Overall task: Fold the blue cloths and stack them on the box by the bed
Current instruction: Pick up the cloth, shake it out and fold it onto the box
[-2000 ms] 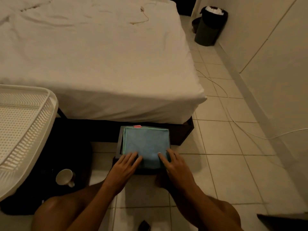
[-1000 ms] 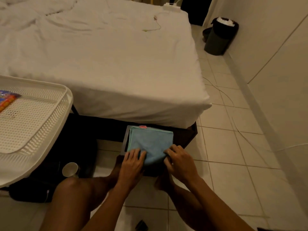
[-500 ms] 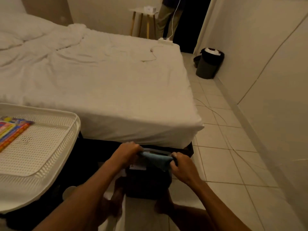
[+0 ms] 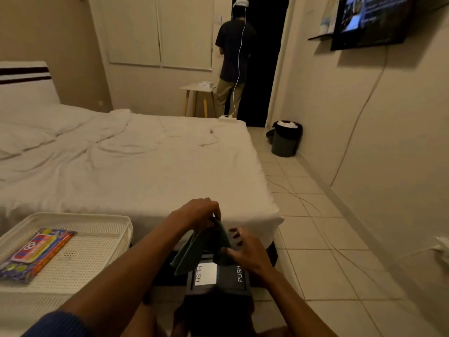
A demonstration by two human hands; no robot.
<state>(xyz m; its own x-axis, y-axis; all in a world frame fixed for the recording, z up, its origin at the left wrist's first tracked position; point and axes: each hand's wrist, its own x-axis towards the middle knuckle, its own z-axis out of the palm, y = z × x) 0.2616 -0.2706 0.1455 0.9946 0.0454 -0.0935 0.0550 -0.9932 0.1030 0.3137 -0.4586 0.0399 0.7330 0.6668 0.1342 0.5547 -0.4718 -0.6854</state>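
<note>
A blue cloth (image 4: 194, 249) hangs in loose folds above the dark box (image 4: 218, 278), whose top shows two "PUSH" labels. My left hand (image 4: 198, 212) pinches the cloth's top edge at the foot of the bed (image 4: 136, 166). My right hand (image 4: 247, 251) sits lower, on the cloth's right side, fingers spread and partly curled; whether it grips the cloth I cannot tell. The box stands on the tiled floor against the bed's near corner.
A white perforated tray (image 4: 80, 251) with a colourful packet (image 4: 34, 254) stands at my left. A person (image 4: 234, 54) stands in the far doorway beside a small table (image 4: 198, 93). A black bin (image 4: 285, 138) sits by the right wall, with cables across the tiles (image 4: 315, 227).
The folded cloth, earlier flat on the box under both hands, is now lifted off and hanging. My view has tilted up from the floor toward the room.
</note>
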